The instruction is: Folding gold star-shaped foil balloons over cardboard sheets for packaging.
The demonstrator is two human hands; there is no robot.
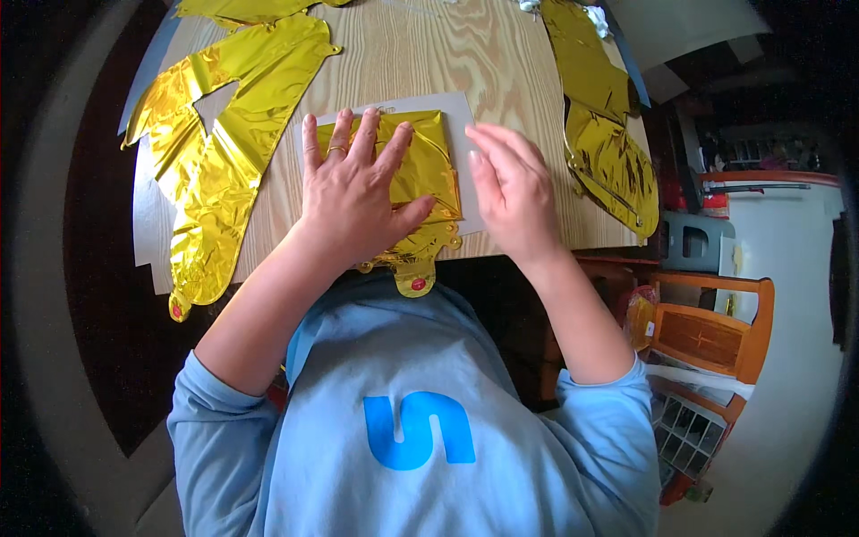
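A gold foil balloon [428,174], folded into a flat square, lies on a grey card [459,112] near the table's front edge. Its tab, marked with a red spot, hangs over that edge toward me. My left hand [353,192] presses flat on the foil with its fingers spread, and a ring is on one finger. Just beyond the card's right side hovers my right hand [517,192]. Its fingers are bent, the thumb stands apart from them, and nothing shows between. The left hand covers much of the folded balloon's left part.
Another flat gold balloon [255,125] spreads over the left of the wooden table [403,63], its end drooping past the edge. More gold foil [595,98] lies along the right side. A wooden chair [702,336] and a grey stool [693,240] stand to the right.
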